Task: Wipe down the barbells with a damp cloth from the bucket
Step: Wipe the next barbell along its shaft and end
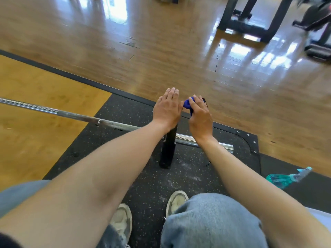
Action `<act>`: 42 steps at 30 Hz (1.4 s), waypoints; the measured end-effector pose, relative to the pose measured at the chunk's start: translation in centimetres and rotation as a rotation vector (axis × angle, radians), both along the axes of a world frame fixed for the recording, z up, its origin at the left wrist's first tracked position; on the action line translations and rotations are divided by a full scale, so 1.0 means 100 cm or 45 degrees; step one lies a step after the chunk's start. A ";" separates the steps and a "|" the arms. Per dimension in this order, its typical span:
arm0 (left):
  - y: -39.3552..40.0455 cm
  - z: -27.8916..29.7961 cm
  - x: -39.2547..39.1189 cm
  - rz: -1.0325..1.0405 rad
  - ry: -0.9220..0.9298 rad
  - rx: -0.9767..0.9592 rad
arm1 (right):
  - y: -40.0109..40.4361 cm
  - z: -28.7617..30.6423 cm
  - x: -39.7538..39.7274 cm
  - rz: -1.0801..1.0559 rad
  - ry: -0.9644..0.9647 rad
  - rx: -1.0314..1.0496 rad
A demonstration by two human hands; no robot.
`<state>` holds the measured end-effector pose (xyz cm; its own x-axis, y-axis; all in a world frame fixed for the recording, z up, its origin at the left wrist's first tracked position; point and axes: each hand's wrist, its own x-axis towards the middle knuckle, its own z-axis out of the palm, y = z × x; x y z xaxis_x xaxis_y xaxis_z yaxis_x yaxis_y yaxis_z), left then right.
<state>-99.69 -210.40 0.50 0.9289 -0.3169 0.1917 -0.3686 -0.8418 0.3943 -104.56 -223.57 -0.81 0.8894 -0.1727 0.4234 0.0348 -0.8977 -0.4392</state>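
A steel barbell (75, 115) lies across the black rubber mat (125, 111), running from the far left to its sleeve end (223, 146) on the right. A thin black weight plate (168, 149) stands on edge on the bar. My left hand (167, 109) rests flat with straight fingers on top of that plate. Just to its right, my right hand (200, 117) grips a bunched blue cloth (188, 104) against the plate's top edge. No bucket is in view.
A teal spray bottle (286, 179) lies on the mat at the right. The yellow wooden platform (35, 104) is at the left. Black gym machine frames (250, 24) stand on the glossy wooden floor at the far right. My shoes and jeans fill the bottom.
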 end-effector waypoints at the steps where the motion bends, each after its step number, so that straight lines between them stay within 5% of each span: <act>1: 0.014 0.002 0.002 0.027 0.001 0.034 | 0.008 0.005 0.003 0.034 -0.002 -0.009; 8: 0.109 -0.004 0.021 -0.015 0.029 0.560 | 0.070 0.004 0.016 0.235 0.013 -0.009; 14: 0.150 -0.023 0.025 0.006 0.148 0.675 | 0.123 -0.024 0.017 0.353 0.082 -0.109; 24: 0.150 -0.057 0.049 -0.287 0.283 0.957 | 0.145 -0.106 0.036 -0.110 0.502 0.202; 37: 0.145 -0.134 0.029 -0.522 0.373 0.508 | 0.151 -0.121 0.016 -0.039 0.774 0.206; 42: 0.137 -0.145 0.031 -0.647 0.293 0.430 | 0.151 -0.086 0.003 0.073 0.558 -0.190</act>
